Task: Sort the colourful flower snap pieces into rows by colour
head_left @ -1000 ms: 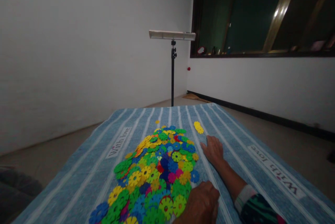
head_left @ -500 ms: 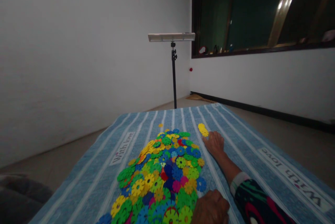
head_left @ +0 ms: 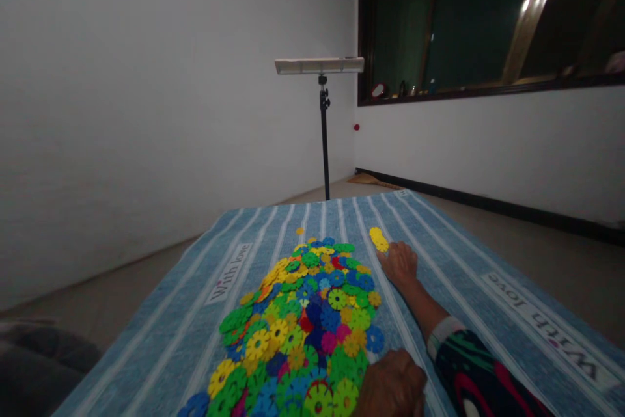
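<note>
A long pile of flower-shaped plastic discs (head_left: 303, 319) in yellow, green, blue, red and pink lies on the cloth. Right of its far end is a short overlapping row of yellow flower-shaped discs (head_left: 377, 239). My right hand (head_left: 400, 263) rests at the near end of that row, fingers bent and closed on the yellow discs, with the fingertips partly hidden. Close to me, at the pile's right edge, my left hand (head_left: 392, 383) is curled with the knuckles up. Its fingertips are hidden, so anything inside cannot be made out.
A blue striped cloth (head_left: 469, 274) with printed lettering covers the surface. One loose orange-yellow disc (head_left: 299, 231) lies past the pile. Beyond the far edge stands a black stand (head_left: 325, 150) with a flat panel (head_left: 319, 66) on top. Dark fabric (head_left: 43, 358) shows at lower left.
Both hands stay almost where they were, the left one shifting very slightly. The view has tilted a little. The pile and the yellow row look the same.
</note>
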A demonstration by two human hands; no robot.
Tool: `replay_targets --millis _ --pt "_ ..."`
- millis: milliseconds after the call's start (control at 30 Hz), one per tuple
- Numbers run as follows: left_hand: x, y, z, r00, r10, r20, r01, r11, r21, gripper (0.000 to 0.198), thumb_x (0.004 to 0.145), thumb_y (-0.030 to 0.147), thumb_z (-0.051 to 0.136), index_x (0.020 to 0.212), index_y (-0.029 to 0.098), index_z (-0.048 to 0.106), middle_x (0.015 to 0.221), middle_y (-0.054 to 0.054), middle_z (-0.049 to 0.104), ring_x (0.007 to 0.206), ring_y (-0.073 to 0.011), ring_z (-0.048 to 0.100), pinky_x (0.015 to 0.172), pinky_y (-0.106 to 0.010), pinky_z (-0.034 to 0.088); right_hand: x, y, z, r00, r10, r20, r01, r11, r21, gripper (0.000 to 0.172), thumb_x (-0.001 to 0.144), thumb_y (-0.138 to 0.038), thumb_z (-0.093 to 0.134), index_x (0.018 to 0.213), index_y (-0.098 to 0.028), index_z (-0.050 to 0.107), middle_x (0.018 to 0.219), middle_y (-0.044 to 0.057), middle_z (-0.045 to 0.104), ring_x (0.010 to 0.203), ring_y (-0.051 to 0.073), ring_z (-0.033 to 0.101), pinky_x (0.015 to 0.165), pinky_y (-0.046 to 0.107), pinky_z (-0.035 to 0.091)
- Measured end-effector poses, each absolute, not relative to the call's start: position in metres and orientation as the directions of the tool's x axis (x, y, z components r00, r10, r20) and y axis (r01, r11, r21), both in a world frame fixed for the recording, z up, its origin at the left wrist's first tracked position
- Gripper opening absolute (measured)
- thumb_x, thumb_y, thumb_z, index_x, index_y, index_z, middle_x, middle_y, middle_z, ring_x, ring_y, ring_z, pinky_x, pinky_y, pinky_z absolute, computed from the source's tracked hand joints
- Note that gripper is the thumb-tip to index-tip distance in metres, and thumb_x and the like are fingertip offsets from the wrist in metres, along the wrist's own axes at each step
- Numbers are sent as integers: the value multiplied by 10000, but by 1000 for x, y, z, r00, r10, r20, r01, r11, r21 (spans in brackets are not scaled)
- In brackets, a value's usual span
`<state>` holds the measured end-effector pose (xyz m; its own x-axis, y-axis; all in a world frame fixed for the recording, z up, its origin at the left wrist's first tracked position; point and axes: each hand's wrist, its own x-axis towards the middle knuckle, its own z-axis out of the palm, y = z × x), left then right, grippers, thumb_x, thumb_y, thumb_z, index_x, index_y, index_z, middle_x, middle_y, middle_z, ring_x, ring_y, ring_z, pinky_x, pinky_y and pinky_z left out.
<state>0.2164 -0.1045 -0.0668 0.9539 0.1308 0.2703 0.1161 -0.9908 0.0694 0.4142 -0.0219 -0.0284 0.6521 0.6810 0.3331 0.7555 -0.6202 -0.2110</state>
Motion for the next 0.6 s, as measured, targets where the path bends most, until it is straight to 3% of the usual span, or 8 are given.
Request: replay_targets --millis 267,467,600 --pt "209 -115 -38 970 165 176 145 -982 122 116 777 224 604 853 191 524 861 -35 613 769 -166 577 554 -229 408 414 -29 -32 626 703 339 776 -604 -181 377 921 -447 500 1041 -116 635 1072 163 636 1057 299 558 831 367 376" --pt "199 -121 -23 965 137 226 98 -979 176 34 854 211 500 882 193 497 912 -33 604 787 -153 569 640 -246 455 401 -60 -36 547 758 355 832 -541 -125 323 928 -407 496 996 -118 625 1019 157 639 1031 303 564 814 376 375" --pt "199 -123 -26 961 145 236 112 -983 147 50 873 235 475 877 192 499 877 -25 590 775 -157 567 627 -253 455 390 -87 -42 463 806 369 880 -469 -80 263 934 -379 483 935 -153 618 982 127 645 997 278 573 810 361 376"
